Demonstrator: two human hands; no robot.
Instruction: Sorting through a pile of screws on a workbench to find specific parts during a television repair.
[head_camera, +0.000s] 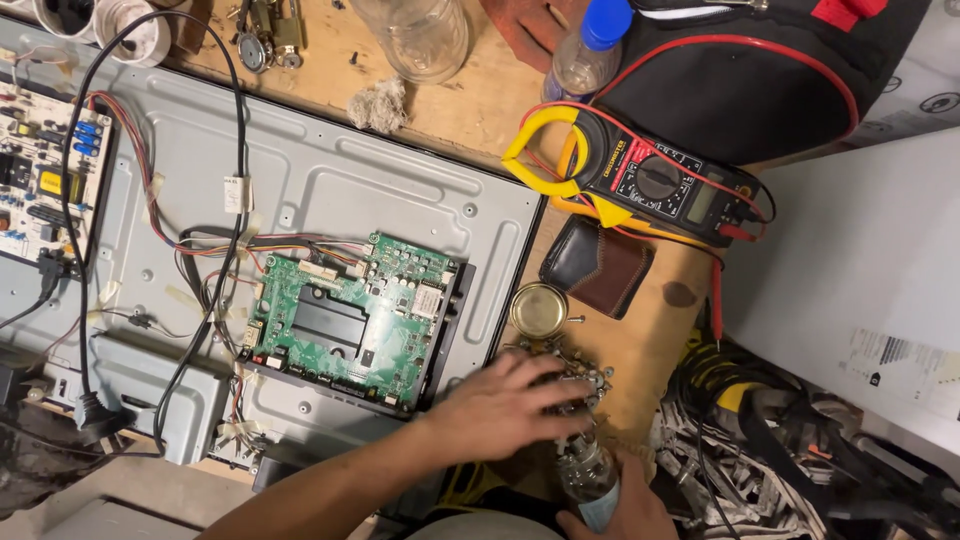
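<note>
Left hand (505, 405) covers screws (585, 375); right hand (620, 510) grips upright jar (585, 470).

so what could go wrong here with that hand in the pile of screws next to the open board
The left hand is spread over the loose screws, close to the bare green circuit board; a swept screw could land on it and short something. The right hand grips a small glass jar near the bench edge, where it might slip. The open tin lid could get knocked too.
</note>
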